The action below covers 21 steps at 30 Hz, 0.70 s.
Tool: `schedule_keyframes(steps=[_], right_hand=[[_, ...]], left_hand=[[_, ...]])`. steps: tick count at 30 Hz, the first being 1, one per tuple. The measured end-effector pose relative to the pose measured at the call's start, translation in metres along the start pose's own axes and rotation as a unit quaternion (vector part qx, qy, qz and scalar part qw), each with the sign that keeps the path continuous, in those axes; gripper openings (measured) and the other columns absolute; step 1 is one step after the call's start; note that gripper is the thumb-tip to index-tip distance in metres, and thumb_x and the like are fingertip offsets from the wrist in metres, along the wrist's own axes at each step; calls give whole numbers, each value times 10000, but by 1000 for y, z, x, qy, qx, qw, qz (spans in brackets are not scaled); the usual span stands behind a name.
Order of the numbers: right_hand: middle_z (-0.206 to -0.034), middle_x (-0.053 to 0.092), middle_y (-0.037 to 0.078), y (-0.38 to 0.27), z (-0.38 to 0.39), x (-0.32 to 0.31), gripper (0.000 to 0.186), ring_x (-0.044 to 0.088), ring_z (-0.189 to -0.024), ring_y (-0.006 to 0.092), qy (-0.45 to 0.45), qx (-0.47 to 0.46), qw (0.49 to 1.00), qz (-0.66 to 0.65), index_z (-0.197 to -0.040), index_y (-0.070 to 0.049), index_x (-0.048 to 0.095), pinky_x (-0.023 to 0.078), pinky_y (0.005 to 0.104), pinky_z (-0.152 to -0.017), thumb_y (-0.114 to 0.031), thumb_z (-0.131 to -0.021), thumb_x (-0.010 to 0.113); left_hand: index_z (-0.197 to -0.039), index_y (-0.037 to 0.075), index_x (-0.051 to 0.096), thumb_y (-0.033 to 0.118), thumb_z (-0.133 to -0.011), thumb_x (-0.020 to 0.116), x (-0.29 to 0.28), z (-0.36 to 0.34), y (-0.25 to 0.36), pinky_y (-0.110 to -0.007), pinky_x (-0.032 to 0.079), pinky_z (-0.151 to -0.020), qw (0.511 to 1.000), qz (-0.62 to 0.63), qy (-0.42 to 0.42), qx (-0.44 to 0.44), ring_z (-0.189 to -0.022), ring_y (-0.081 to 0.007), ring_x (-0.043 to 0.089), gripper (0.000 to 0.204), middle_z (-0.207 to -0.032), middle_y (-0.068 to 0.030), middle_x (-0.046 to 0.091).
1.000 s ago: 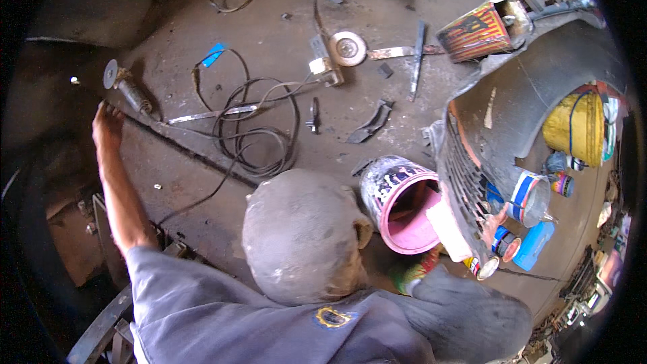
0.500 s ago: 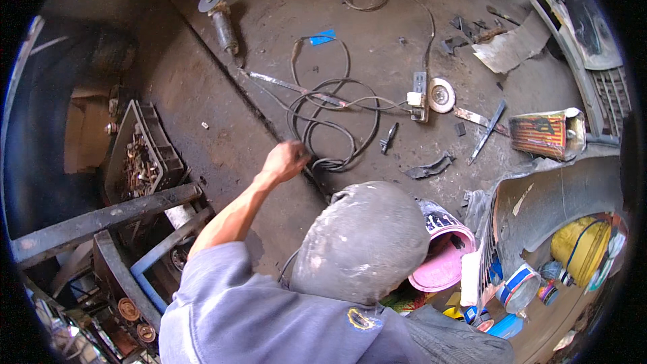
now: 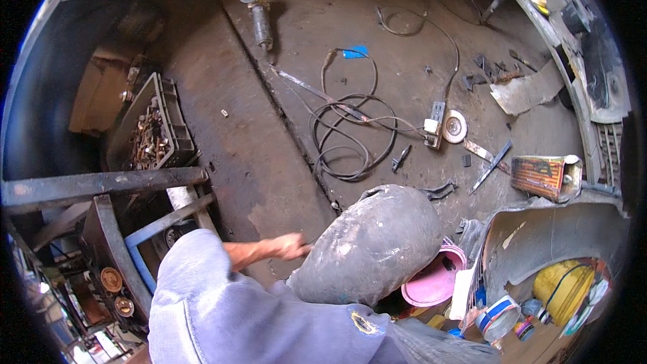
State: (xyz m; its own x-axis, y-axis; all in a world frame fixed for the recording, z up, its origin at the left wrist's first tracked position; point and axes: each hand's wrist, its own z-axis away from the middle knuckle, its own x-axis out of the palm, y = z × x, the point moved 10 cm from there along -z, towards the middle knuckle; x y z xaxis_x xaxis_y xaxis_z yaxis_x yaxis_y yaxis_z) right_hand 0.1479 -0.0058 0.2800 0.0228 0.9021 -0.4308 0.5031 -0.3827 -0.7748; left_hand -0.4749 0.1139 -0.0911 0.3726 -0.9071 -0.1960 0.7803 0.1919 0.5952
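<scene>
My left hand (image 3: 291,246) is low over the floor, just left of my bent knee in grey trousers (image 3: 377,243). Its fingers are curled closed toward the knee, and I cannot make out what they hold, if anything. My right hand is out of sight. Beyond the knee, a dark cable (image 3: 354,178) lies in loose loops. An angle grinder (image 3: 261,23) with a disc rests farther off on the floor. A flat metal bar (image 3: 317,93) crosses the cable, which runs toward a power strip (image 3: 436,128) with a white plug.
On the left stand a crate of metal parts (image 3: 168,121) and a metal frame (image 3: 108,185). To the right are a round disc (image 3: 455,126), a rectangular tin (image 3: 546,176), a pink bucket (image 3: 438,280), a curved panel (image 3: 573,229) and a yellow container (image 3: 563,293).
My left hand has drawn back from beside the cable loops to the side of my knee. The view has shifted, so the floor things appear farther right.
</scene>
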Motion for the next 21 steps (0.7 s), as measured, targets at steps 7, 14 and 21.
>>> schedule_keyframes(steps=[7, 14, 21], right_hand=[[-1231, 627, 109, -3, 0, 15, 408, 614, -959, 182, -10, -12, 1000, -10, -1334, -30, 528, 502, 319, -862, -179, -955, 544], [-1230, 626, 108, 9, -6, -1, 399, 614, -964, 184, 11, -12, 1000, -22, -1333, -31, 529, 501, 324, -861, -182, -964, 532], [-1229, 625, 107, 13, -10, -57, 391, 613, -969, 187, 77, -16, 996, -44, -1332, -31, 531, 501, 328, -861, -184, -973, 521]], left_hand=[[-933, 33, 722, 379, -858, 642, 127, 79, -148, -443, 542, -790, 966, -82, -219, -109, -879, -312, 669, 364, -965, -164, 711], [-674, 126, 682, 172, -728, 594, -294, -6, 5, -476, 525, -566, 824, -397, 399, -60, -625, -336, 644, 113, -650, -119, 639], [-1311, 135, 542, 5, -790, 542, -405, -125, 74, -426, 497, -967, 851, -308, 424, 9, -1222, -347, 543, 537, -1354, -138, 533]])
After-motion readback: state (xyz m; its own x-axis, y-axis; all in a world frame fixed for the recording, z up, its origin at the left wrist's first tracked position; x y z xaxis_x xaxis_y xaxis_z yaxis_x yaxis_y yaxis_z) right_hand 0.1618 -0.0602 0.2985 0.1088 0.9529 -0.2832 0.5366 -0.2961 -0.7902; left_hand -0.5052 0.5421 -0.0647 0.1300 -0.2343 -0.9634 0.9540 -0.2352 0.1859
